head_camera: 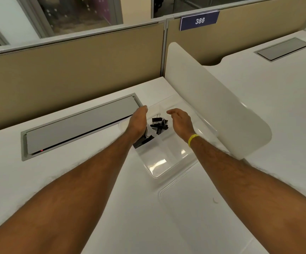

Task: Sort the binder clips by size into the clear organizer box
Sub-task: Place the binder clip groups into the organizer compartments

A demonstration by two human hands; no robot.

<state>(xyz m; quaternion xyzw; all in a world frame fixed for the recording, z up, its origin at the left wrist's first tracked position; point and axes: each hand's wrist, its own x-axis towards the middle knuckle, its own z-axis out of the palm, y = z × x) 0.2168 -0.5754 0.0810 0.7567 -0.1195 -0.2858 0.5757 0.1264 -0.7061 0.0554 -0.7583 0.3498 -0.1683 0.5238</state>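
A clear organizer box [164, 162] lies on the white desk, its compartments split by thin walls. A heap of small black binder clips [159, 124] fills one middle compartment. Larger black clips [142, 140] lie in the compartment to its left, partly hidden under my left wrist. My left hand [139, 119] hovers over the box's left side, fingers relaxed and holding nothing. Over the box's right side is my right hand [180, 119], with a yellow band on the wrist, fingers loosely curved and empty. The heap sits between both hands.
A clear lid [185, 197] lies flat on the desk in front of the box. A grey cable hatch [78, 125] is set into the desk at left. A white curved divider panel [212, 99] stands just right of the box. Beige partition walls close the back.
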